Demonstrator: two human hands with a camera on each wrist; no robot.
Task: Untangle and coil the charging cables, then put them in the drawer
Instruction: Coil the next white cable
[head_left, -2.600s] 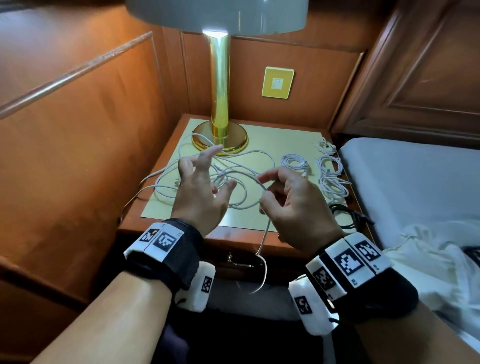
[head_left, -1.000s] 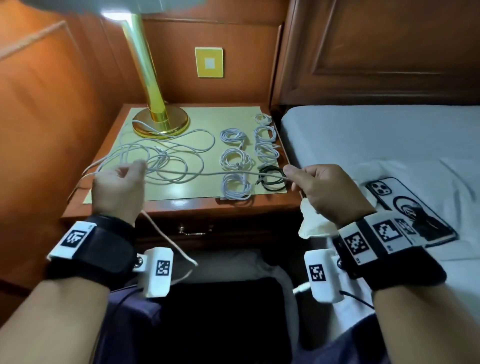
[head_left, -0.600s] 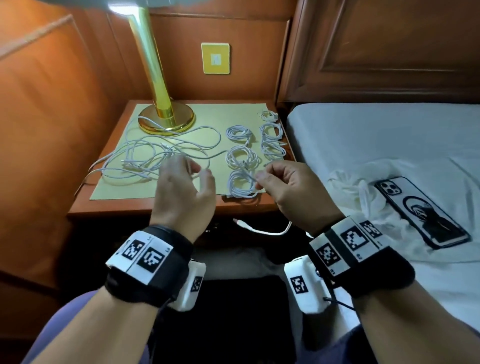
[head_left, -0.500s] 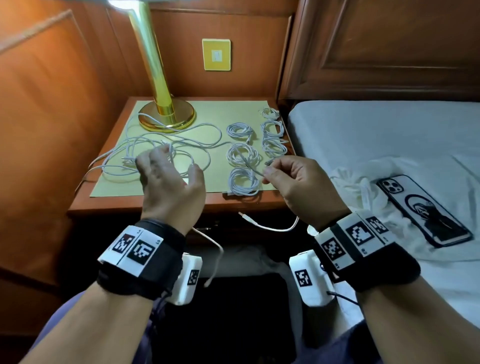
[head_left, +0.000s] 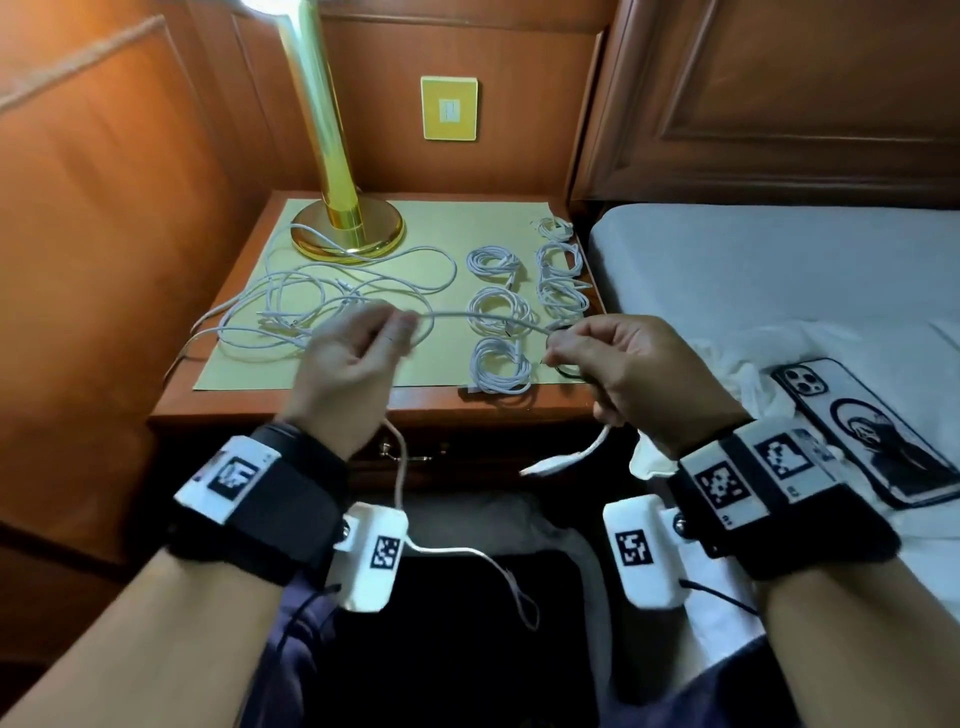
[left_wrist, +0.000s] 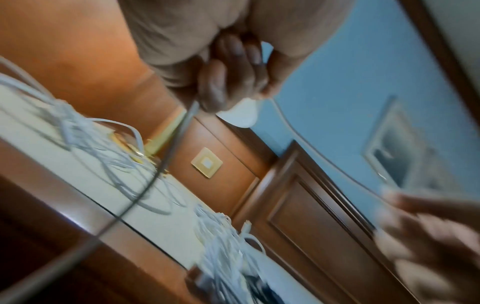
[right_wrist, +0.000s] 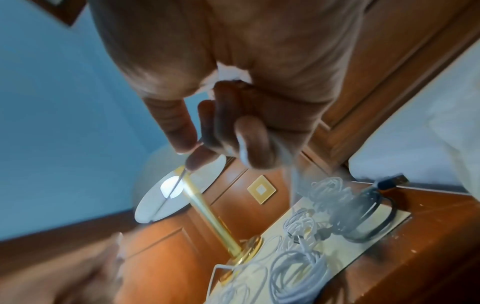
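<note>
A white cable (head_left: 483, 318) is held stretched between both hands above the front edge of the nightstand (head_left: 332, 410).

In the head view, at centre frame, the cable is pinched by the left hand (head_left: 345, 374) at one end of the span and by the curled fingers of the right hand (head_left: 639, 374) at the other; its plug end (head_left: 545, 465) is seen hanging below the right hand, and the rest trails down past the left wrist. On the yellow mat (head_left: 415, 291), a loose tangle of white cables (head_left: 322, 306) is spread at centre left, near the brass lamp base (head_left: 347, 231). Coiled white cables (head_left: 501, 312) are laid in two columns to its right, and a black coil (right_wrist: 369, 216) is seen at the mat's corner in the right wrist view. A phone (head_left: 862, 431) is lying on the bed (head_left: 779, 270) at the right edge.
</note>
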